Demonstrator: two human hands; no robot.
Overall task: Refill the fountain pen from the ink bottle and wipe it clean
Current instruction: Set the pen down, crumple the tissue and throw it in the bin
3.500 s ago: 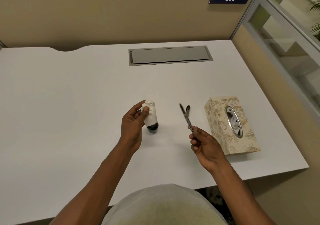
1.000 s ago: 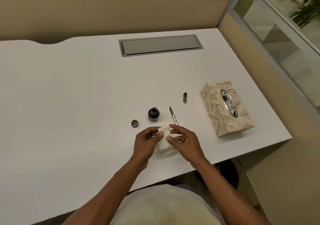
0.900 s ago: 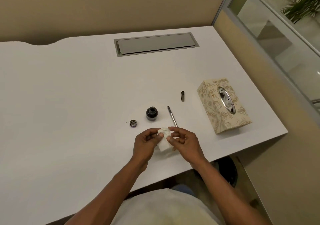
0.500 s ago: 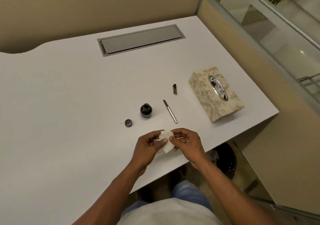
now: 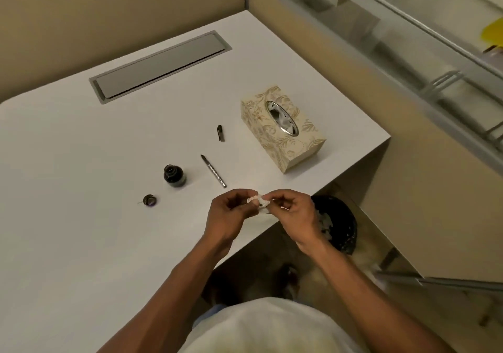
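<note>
Change: tissue wad (image 5: 260,203), loosely pinched 1 s ago, now balled tight btwn both hands, w/ dark ink marks; view swung toward waste bin (image 5: 337,222).
Meaning: wipe prob. done, wad likely headed for bin.
Grip: left hand (image 5: 227,214) & right hand (image 5: 295,212) fingertips clamped on wad.
Fountain pen (image 5: 213,171): uncapped, flat on desk (image 5: 81,162), just beyond grip.
Ink bottle (image 5: 174,175): open, beyond-left of grip; its cap (image 5: 149,200) further left.
Pen cap (image 5: 220,133): past pen.

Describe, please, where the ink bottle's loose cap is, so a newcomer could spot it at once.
Start from the patterned tissue box on the white desk, and go left past the pen to the open ink bottle. The cap lies nearer the person, left of the bottle: a small, flat dark ring.
</note>
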